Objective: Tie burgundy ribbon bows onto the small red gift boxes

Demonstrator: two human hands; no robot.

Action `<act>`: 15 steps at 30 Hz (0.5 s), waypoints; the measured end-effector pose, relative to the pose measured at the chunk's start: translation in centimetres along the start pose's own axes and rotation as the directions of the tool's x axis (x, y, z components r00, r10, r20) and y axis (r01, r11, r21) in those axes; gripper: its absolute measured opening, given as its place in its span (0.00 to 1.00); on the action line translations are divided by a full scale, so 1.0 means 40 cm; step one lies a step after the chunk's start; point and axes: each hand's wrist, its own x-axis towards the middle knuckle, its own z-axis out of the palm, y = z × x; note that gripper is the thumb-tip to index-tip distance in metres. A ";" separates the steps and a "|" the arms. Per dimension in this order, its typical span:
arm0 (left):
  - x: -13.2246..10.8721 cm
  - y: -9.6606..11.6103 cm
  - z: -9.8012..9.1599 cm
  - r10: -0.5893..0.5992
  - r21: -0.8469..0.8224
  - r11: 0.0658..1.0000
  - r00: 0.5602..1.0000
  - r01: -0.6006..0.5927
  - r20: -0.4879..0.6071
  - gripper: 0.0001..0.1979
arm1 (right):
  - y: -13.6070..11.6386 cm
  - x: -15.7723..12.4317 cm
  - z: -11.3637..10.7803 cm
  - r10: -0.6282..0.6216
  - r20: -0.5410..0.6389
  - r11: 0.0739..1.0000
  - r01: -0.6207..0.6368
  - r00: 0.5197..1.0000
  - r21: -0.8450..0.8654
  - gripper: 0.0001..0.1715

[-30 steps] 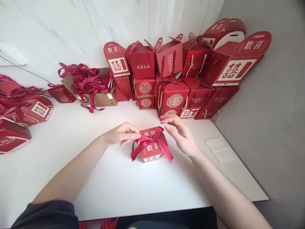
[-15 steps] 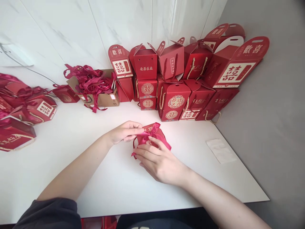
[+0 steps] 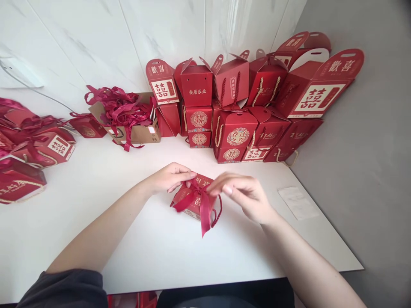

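Observation:
A small red gift box (image 3: 192, 203) with gold lettering and dark red cord handles sits on the white table, a magenta ribbon bow (image 3: 199, 191) tied across its top. The two ribbon tails hang over the near side. My left hand (image 3: 170, 176) is at the box's far left corner, thumb and fingers pinched on the ribbon; they partly hide that side of the bow. On the right, my right hand (image 3: 245, 192) is slightly blurred, its fingers reaching to the bow's right side and its thumb held apart from them.
Stacked red gift boxes (image 3: 236, 134) line the wall. A cardboard box (image 3: 146, 133) full of magenta ribbons (image 3: 123, 111) stands left of them. Ribboned boxes (image 3: 45, 147) crowd the far left. A white tissue (image 3: 298, 202) lies at the right, near the grey wall.
The gift box has been turned, and the ribbon tails now fall toward me. My right hand has lifted off the box's near side and moved up and right. My left hand stays near its place.

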 end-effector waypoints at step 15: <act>-0.007 0.003 -0.002 0.044 0.022 0.999 0.985 -0.049 0.169 0.15 | 0.041 0.016 -0.022 0.306 0.167 0.951 -0.295 0.937 -0.088 0.10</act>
